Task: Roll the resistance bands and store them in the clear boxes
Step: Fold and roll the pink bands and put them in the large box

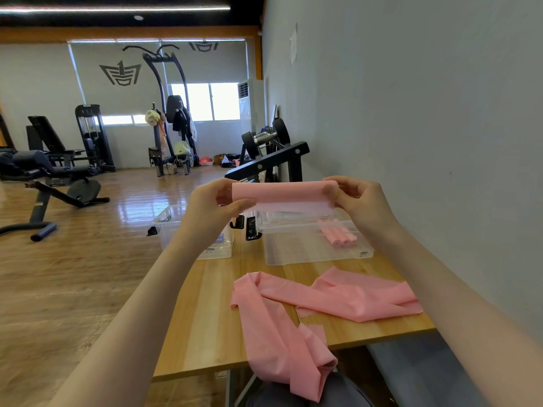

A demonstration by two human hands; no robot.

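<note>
1. A light wooden desk (205, 304) is standing against a grey wall (411, 113), with a polished wooden floor (73, 274) stretching away to the left.
2. Gym equipment is filling the room behind: a black weight bench (50, 183) at the left, a tall cable machine (169, 113) in front of the window, and a dumbbell rack (270, 154) just beyond the desk.
3. Two clear boxes are sitting at the far end of the desk: the left clear box (182, 227), partly hidden by the left forearm, and the right clear box (311, 245), near the wall.
4. Rolled pink bands (338, 233) are lying inside the right clear box, toward its right side.
5. A loose pink resistance band (308, 306) is sprawling across the near part of the desk, one end hanging over the front edge.
6. Both hands are holding a partly rolled pink band (283, 195) in the air above the boxes.
7. The left hand (214, 204) is closing its grip on the left end, thumb underneath and fingers curled over the top.
8. The right hand (355, 201) is pinching the right end, its fingers curled round the roll.
</note>
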